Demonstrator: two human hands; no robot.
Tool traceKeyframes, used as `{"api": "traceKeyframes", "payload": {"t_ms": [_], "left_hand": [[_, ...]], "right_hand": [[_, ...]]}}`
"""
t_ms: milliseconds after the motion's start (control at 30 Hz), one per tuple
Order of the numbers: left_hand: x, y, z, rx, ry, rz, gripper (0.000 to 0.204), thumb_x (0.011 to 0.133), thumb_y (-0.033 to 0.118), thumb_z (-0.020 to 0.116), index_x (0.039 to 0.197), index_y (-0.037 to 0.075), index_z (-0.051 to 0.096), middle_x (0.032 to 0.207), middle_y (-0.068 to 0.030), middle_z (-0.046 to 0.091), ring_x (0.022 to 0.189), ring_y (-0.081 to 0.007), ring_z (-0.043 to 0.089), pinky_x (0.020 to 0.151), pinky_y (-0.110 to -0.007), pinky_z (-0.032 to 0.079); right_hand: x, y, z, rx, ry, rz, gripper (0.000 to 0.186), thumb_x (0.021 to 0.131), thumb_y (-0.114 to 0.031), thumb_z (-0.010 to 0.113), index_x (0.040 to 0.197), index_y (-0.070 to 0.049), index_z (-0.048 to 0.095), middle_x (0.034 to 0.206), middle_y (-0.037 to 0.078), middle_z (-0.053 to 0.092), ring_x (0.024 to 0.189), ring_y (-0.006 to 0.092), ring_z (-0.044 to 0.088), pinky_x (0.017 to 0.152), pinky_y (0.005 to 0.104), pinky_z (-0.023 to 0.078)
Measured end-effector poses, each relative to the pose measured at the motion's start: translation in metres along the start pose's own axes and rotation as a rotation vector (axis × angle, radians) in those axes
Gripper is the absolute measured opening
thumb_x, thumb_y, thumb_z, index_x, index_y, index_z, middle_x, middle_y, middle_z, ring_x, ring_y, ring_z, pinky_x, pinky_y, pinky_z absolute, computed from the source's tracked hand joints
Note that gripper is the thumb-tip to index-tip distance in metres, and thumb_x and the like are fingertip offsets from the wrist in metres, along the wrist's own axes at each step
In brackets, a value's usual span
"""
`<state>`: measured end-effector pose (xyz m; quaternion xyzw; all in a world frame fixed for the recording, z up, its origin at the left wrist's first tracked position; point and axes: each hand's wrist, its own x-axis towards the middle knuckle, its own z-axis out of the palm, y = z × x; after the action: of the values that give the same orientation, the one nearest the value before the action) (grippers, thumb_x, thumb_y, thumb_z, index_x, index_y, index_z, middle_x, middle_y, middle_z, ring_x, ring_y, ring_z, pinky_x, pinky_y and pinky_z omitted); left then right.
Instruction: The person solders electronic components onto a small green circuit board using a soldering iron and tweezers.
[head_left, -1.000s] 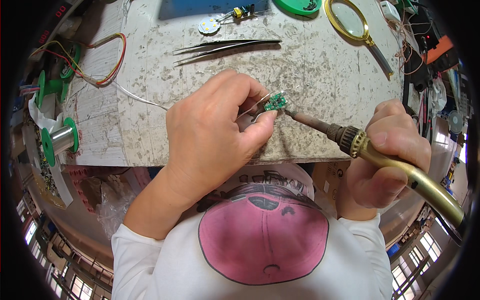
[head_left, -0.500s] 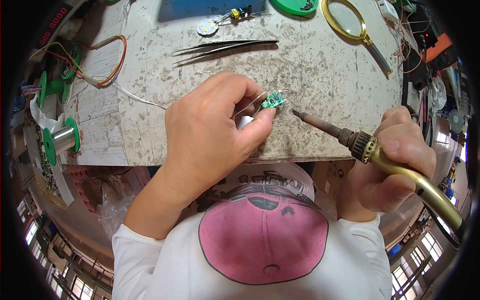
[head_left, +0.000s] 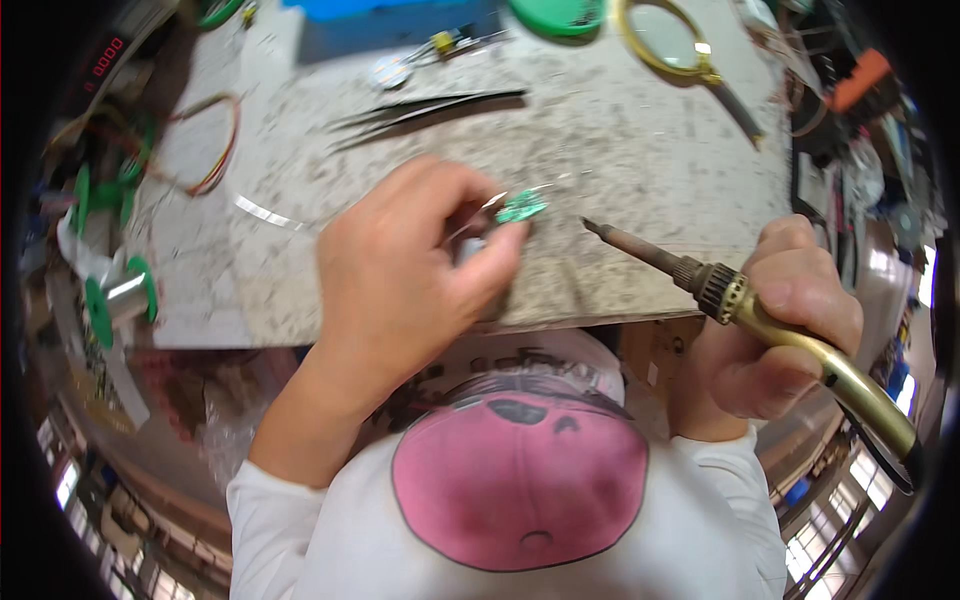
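Between the thumb and fingers of my left hand is a small green circuit board, with thin wire ends sticking out past it. A whitish part under the board is mostly covered by the fingers. My right hand is wrapped round the brass-coloured handle of a soldering iron. The dark tip points left toward the board and stays apart from it. Beyond my left hand, a pair of tweezers lies on the worn table. The picture is blurred, so fine details on the board do not show.
A solder spool stands at the left edge, with coloured wires behind it. A round LED board, a blue tray, a green dish and a magnifying glass lie at the back. Cables and tools crowd the right edge.
The whole view has shifted and blurred. My left hand with the circuit board has drawn slightly left, widening the gap to the iron's tip. My right hand keeps its grip on the soldering iron.
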<state>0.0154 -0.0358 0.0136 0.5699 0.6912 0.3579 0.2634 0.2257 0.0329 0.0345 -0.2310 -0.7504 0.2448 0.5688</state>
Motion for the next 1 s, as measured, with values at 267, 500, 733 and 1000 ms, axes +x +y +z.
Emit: {"api": "traceKeyframes", "payload": {"t_ms": [267,500,733,1000], "left_hand": [[0.002,0.003,0.004,-0.132,0.034,-0.025,0.016,0.079,0.001,0.076,0.091,0.004,0.066,0.078,0.0006,0.059,0.058,-0.0034,0.049,0.053,-0.02,0.037],[-0.004,-0.008,0.012,-0.219,0.075,-0.045,0.017,0.081,0.0,0.075,0.095,0.003,0.067,0.079,0.002,0.059,0.058,-0.0025,0.049,0.053,-0.019,0.037],[-0.001,-0.004,0.004,-0.164,0.08,0.069,0.017,0.078,0.002,0.076,0.093,0.005,0.068,0.077,-0.0002,0.058,0.056,-0.0062,0.046,0.05,-0.023,0.035],[0.005,-0.005,0.002,-0.078,0.06,0.182,0.018,0.076,0.006,0.077,0.091,0.007,0.067,0.076,-0.0054,0.06,0.059,-0.0189,0.059,0.052,-0.031,0.045]], "right_hand": [[0.025,0.031,-0.118,-0.709,0.581,-0.025,0.033,0.103,-0.03,0.052,0.093,0.001,0.057,0.081,0.008,0.057,0.058,0.0123,0.048,0.052,0.0264,0.04],[0.034,0.099,-0.187,-0.945,0.554,-0.023,0.038,0.102,-0.03,0.061,0.097,0.006,0.07,0.084,0.009,0.068,0.073,0.0123,0.065,0.062,0.0261,0.052],[0.052,0.076,-0.146,-1.217,-0.111,0.968,0.033,0.095,-0.032,0.07,0.088,0.0,0.073,0.066,0.004,0.065,0.061,0.0112,0.062,0.061,0.027,0.048],[0.051,0.051,0.004,-0.407,-0.605,0.0,0.015,0.082,-0.003,0.076,0.096,-0.004,0.07,0.084,0.007,0.066,0.07,0.0204,0.062,0.061,0.0299,0.048]]}}
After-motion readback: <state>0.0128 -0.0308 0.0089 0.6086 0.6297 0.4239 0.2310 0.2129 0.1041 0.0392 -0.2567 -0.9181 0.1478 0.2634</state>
